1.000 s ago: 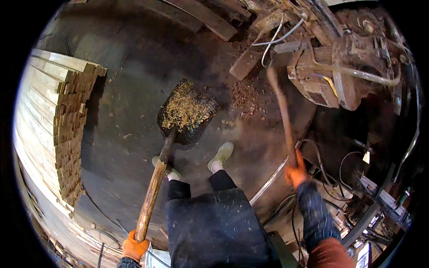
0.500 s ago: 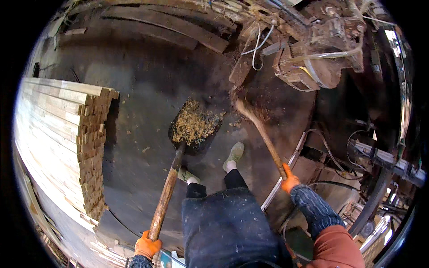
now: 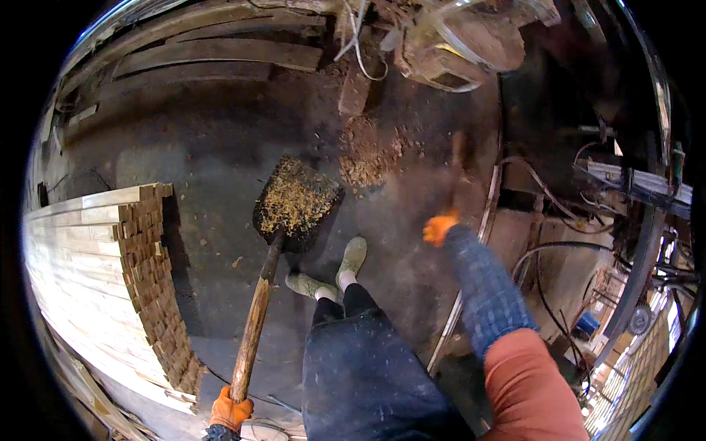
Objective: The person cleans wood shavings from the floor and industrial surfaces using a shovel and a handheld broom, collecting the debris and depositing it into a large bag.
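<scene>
In an orange glove, my left hand [image 3: 230,409] is closed around the end of a shovel's wooden handle. The shovel [image 3: 254,323] slants away from me, its dark blade flat on the floor and covered with wood chips [image 3: 296,204]. Also gloved in orange, my right hand [image 3: 441,228] is out ahead to the right, blurred by motion. A brown wooden handle [image 3: 457,165] stretches beyond it, too smeared to show its far end. A loose heap of chips and sawdust [image 3: 365,167] lies on the floor to the right of the blade.
Stacked light boards [image 3: 92,275] stand to my left. Dusty machinery [image 3: 463,44] with hoses hangs over the far side, and planks [image 3: 213,55] lie at the far left. A metal rail [image 3: 471,272], cables and a frame run along my right. My shoes [image 3: 351,261] are close behind the blade.
My right hand has swung forward and left with the wooden-handled tool, uncovering the chip heap. The view has shifted; my left hand keeps its hold on the shovel.
</scene>
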A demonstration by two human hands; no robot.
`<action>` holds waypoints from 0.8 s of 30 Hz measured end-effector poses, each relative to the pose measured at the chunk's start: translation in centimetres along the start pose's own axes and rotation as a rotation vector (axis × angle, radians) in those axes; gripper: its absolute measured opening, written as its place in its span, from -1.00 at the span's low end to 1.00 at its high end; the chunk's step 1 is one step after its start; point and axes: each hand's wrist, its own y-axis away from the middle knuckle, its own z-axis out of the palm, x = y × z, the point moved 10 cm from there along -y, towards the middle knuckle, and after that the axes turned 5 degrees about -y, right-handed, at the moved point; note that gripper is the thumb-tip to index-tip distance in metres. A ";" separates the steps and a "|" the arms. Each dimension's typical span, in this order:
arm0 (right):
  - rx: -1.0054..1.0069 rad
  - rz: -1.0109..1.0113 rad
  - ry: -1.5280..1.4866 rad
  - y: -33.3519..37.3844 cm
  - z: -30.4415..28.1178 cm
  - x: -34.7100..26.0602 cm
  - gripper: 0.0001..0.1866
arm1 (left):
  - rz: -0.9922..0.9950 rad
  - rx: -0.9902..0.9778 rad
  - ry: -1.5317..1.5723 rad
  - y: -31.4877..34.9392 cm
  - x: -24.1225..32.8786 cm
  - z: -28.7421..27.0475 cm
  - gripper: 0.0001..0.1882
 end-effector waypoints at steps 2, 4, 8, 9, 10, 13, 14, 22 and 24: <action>0.341 0.306 -0.521 -2.0 8.8 -3.3 -0.59 | -0.139 0.018 0.138 1.7 -2.6 1.9 -0.39; 0.496 0.345 -0.865 3.2 16.5 -10.3 -0.30 | -0.166 -0.015 0.162 2.0 -2.6 2.5 -0.33; 0.608 0.273 -1.094 14.2 18.4 -15.7 0.10 | -0.143 -0.029 0.098 0.7 -4.0 2.9 -0.30; 0.646 0.281 -1.079 15.6 17.1 -15.9 0.07 | -0.141 -0.035 0.092 0.7 -3.8 2.7 -0.31; 0.685 0.292 -1.064 16.4 15.8 -15.9 0.06 | -0.154 -0.040 0.090 1.3 -3.0 2.2 -0.31; 0.781 0.196 -0.965 12.9 7.9 -14.6 0.07 | -0.156 -0.047 0.107 2.5 -1.4 1.7 -0.35; 0.816 0.148 -0.885 10.5 4.5 -13.5 0.06 | -0.128 -0.051 0.122 2.8 -0.7 1.6 -0.39; 0.489 0.269 -0.164 -1.7 7.7 -3.7 -0.27 | -0.099 -0.068 0.075 1.9 -2.6 3.2 -0.44; 0.507 0.339 -0.314 4.3 13.6 0.5 -0.03 | -0.156 -0.110 0.014 2.0 -2.2 2.8 -0.37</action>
